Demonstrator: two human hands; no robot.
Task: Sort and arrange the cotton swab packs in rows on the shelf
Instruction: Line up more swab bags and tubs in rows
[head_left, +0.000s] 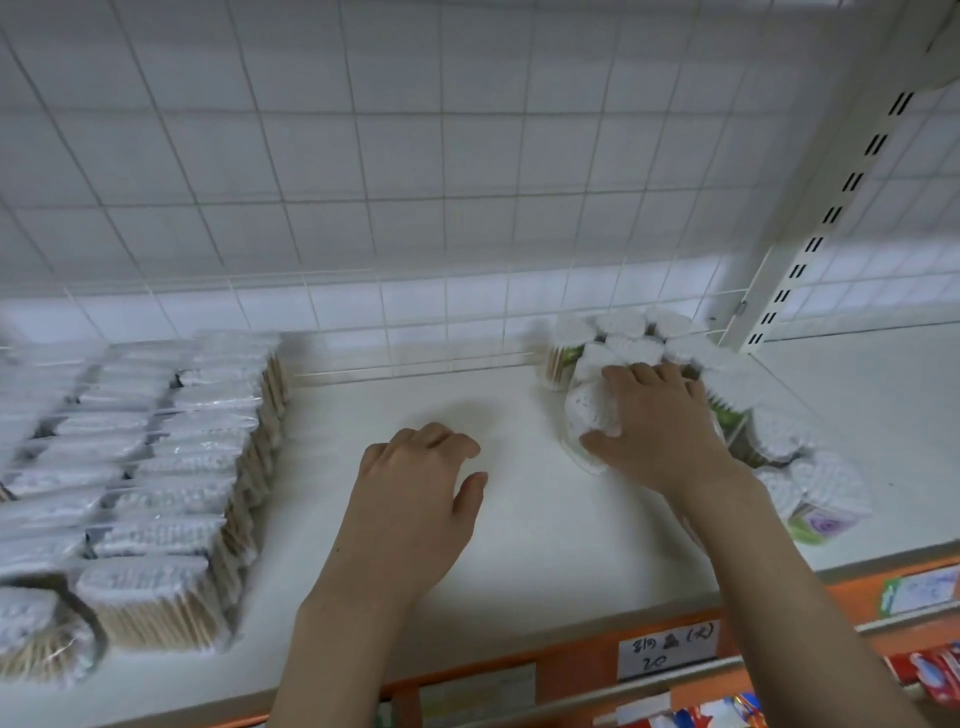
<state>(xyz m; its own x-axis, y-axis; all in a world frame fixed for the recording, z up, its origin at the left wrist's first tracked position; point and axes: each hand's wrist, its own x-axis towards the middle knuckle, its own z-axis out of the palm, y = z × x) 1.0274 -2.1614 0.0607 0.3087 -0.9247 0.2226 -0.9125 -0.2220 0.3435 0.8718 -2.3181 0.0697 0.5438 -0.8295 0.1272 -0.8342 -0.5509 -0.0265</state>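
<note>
Flat cotton swab packs with wooden sticks stand in rows on the left part of the white shelf. Round swab packs cluster at the back right, and more of them trail toward the front right. My right hand grips one round pack that leans toward the left, fingers over its top and thumb at its lower side. My left hand hovers over the bare middle of the shelf, fingers loosely curled and holding nothing.
A white wire grid backs the shelf. A slotted upright post stands at the right. Along the front edge runs an orange price rail with paper labels. Colourful packets sit on the shelf below.
</note>
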